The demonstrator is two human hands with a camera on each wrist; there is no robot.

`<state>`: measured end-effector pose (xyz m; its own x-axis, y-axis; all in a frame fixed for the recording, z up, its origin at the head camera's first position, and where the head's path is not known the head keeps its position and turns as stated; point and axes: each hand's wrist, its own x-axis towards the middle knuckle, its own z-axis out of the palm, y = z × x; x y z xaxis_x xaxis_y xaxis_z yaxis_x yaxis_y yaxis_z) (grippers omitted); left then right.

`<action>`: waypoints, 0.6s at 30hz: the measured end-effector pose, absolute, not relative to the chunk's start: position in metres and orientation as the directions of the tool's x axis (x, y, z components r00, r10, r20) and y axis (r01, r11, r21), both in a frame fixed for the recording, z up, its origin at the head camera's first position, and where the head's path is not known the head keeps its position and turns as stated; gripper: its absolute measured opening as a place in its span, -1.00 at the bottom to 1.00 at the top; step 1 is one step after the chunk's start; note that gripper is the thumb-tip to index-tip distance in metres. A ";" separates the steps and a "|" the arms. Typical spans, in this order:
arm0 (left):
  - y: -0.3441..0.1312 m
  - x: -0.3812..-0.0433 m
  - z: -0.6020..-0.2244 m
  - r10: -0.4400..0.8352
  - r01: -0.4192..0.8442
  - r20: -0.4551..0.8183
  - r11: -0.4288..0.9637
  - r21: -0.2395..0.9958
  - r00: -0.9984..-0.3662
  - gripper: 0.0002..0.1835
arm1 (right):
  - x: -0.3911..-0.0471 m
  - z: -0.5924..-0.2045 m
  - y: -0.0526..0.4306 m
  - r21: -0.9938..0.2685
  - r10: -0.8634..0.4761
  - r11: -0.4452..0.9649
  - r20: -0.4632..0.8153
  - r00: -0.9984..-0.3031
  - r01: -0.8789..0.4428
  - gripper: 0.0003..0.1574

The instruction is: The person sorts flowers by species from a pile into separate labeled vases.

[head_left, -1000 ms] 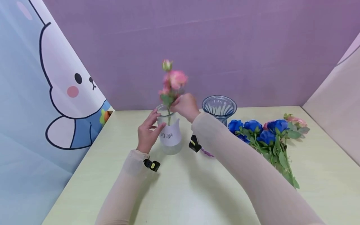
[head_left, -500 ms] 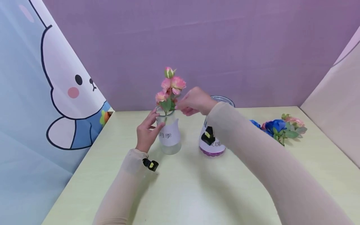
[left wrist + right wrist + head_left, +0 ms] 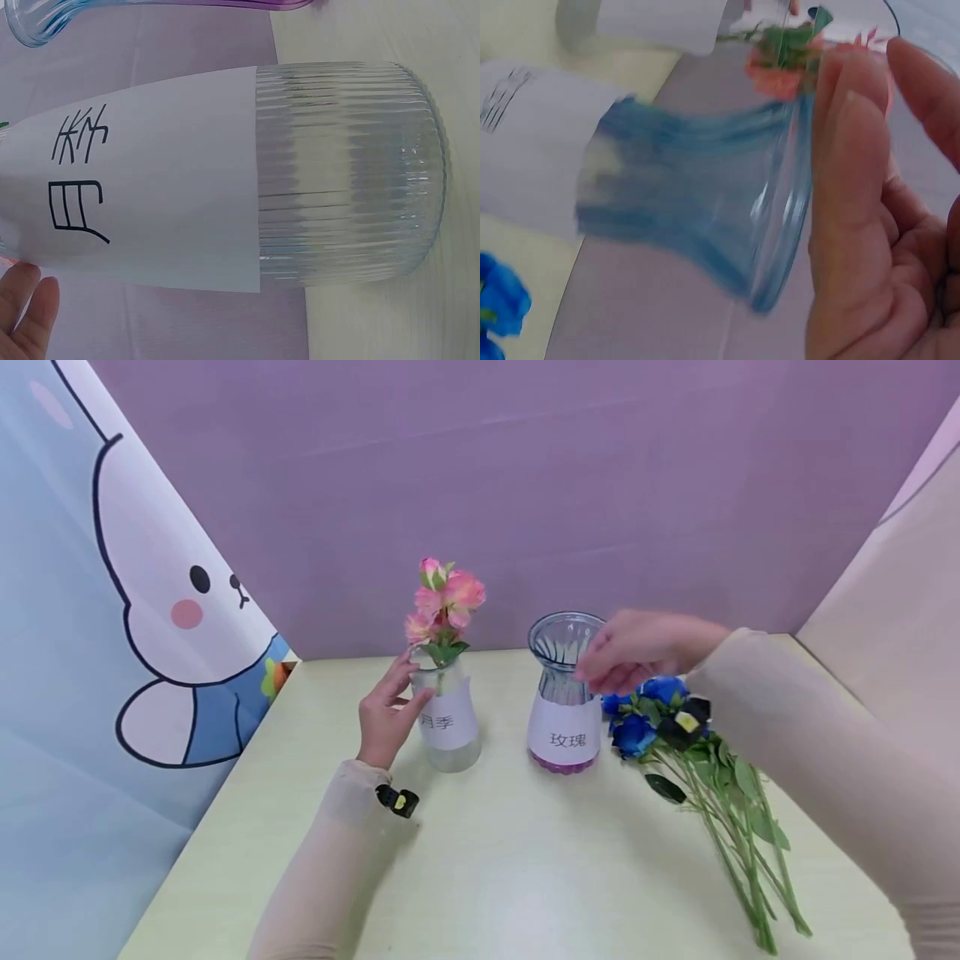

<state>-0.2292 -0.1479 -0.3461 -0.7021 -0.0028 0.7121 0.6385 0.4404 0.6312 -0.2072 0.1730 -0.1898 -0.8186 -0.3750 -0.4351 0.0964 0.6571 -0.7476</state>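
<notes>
My left hand holds a clear ribbed glass vase near its rim, fingers at the far side and thumb toward me. Pink artificial roses stand upright in it, and a white paper label with dark characters wraps its body. To the right is a glass vase, blue at its flared top and purple at its base, also labelled. My right hand, blurred, passes beside that rim with nothing in it. In the right wrist view its thumb and fingers stand apart.
Blue artificial roses lie on the pale table at the right, green stems pointing toward me. My right forearm covers part of them. A purple cloth backdrop rises behind, and a rabbit-print sheet hangs at the left.
The pink roses have gone down into the clear vase, and my right hand has let go of them and moved right, past the blue-purple vase. My left hand has stayed at the clear vase.
</notes>
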 end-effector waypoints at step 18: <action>-0.147 -0.228 -0.345 -0.010 0.610 0.694 0.469 0.639 -0.720 -0.62 | -0.196 -0.234 0.343 -0.629 -0.211 0.725 -0.590 -0.780 0.279 -0.79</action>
<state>-0.2278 -0.1471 -0.3449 -0.7198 -0.0098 0.6941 0.6099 0.4686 0.6391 -0.1960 0.3433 -0.2336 -0.7796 -0.2113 -0.5896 0.2793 0.7252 -0.6293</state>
